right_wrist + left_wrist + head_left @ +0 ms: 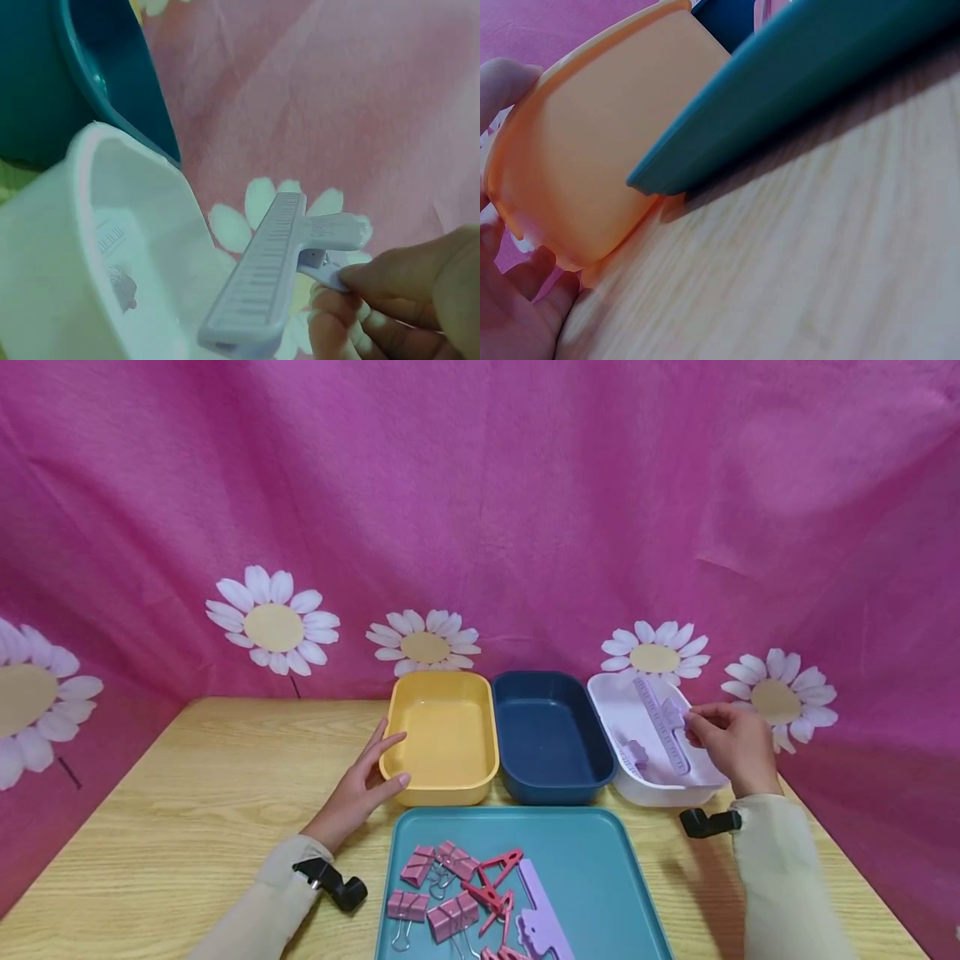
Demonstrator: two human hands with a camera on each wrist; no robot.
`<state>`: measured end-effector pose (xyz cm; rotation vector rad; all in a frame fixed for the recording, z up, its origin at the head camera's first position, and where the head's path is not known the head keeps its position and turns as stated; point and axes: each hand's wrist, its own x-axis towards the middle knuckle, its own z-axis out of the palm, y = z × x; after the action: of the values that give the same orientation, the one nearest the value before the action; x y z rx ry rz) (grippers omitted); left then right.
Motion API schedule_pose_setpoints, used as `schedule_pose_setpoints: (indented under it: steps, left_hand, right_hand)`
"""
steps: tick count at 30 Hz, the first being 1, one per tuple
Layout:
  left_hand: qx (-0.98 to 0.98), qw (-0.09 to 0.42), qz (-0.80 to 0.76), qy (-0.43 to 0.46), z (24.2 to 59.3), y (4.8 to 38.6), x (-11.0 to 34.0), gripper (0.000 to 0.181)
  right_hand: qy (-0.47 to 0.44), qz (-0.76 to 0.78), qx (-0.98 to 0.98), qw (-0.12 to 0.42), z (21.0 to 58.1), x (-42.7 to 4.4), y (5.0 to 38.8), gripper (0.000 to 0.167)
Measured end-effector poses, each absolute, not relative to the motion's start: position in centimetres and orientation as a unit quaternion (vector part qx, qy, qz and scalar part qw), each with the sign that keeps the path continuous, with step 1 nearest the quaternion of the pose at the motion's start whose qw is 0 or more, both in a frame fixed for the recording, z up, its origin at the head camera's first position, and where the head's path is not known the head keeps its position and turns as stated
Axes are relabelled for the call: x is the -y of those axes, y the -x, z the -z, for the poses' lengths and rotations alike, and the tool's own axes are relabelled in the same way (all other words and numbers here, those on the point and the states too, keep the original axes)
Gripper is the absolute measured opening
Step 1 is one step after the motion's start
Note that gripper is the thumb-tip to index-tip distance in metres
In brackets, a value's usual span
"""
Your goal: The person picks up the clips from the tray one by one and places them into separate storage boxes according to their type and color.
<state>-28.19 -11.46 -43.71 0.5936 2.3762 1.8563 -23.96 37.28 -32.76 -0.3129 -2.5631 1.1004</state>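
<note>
Between thumb and fingers, my right hand [737, 745] pinches the handle of a long purple clip [663, 724], held over the white bin [651, 792]. The right wrist view shows this clip [259, 277] beside the bin's rim, the hand [405, 300] at its handle. Another purple clip [634, 755] lies inside the white bin. My left hand [363, 787] rests with spread fingers against the left side of the yellow bin [438, 795]; in the left wrist view, fingers [532, 274] touch that bin [592, 150].
A navy bin [555, 793] stands between the yellow and white ones. In front, a teal tray [600, 877] holds several pink binder clips [453, 917], red clips [491, 897] and a long purple clip [546, 918]. A pink cloth with daisies [487, 527] hangs behind.
</note>
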Motion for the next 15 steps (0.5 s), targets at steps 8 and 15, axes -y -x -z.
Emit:
schedule_pose_setpoints:
  steps: [8,15]
  left_hand:
    - [-0.776,0.036,-0.601,-0.189,43.5,28.2,11.0,0.063]
    - [-0.776,0.035,-0.6,-0.192,43.6,28.1,11.4,0.062]
  right_hand:
    - [0.148,-0.389,0.894,0.168,33.2,-38.3,25.0,0.037]
    - [0.156,-0.404,0.886,0.163,34.9,-38.4,25.6,0.032]
